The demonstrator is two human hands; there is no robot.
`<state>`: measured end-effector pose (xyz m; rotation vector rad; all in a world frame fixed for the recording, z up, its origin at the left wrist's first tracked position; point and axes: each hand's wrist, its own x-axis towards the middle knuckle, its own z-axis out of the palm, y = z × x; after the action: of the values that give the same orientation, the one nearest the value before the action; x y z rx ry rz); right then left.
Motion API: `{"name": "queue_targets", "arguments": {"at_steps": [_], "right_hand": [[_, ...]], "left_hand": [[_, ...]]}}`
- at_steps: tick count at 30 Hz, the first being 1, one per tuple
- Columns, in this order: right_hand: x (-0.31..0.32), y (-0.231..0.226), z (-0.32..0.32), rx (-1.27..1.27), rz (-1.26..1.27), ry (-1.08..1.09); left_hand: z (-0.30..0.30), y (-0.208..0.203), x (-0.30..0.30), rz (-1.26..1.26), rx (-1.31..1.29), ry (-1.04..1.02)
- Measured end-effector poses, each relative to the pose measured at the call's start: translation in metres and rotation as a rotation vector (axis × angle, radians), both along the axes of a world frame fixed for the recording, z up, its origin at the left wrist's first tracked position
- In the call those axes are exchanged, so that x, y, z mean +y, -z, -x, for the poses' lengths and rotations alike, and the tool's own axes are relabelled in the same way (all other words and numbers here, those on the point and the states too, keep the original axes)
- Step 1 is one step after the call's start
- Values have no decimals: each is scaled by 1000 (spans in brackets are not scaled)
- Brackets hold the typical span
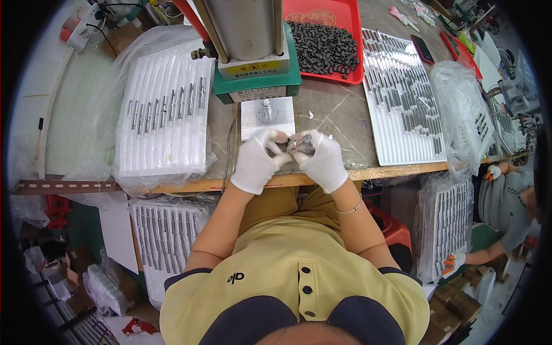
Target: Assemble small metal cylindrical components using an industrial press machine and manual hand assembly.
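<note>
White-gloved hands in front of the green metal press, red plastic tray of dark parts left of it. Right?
Wrong side: the head view shows the red plastic tray right of the green metal press. White-gloved left hand and right hand are in front.

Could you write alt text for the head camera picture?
White-gloved left hand and right hand close together before a green-and-grey machine; the right holds a small grey piece. Beyond lies a red tray of dark parts, with white trays of metal rods at either side.
</note>
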<state>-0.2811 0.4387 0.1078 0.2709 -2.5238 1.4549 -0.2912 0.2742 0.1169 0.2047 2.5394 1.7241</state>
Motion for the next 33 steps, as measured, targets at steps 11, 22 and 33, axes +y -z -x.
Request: {"name": "queue_targets", "arguments": {"at_steps": [11, 22, 33], "right_hand": [[-46, -6, 81, -281, -326, -5], [-19, -14, 16, -160, 52, -4], [-27, -29, -22, -318, 235, -81]], "left_hand": [[78, 7, -55, 401, -62, -243], [-4, 0, -63, -251, -138, 116], [-38, 5, -24, 206, 65, 74]]}}
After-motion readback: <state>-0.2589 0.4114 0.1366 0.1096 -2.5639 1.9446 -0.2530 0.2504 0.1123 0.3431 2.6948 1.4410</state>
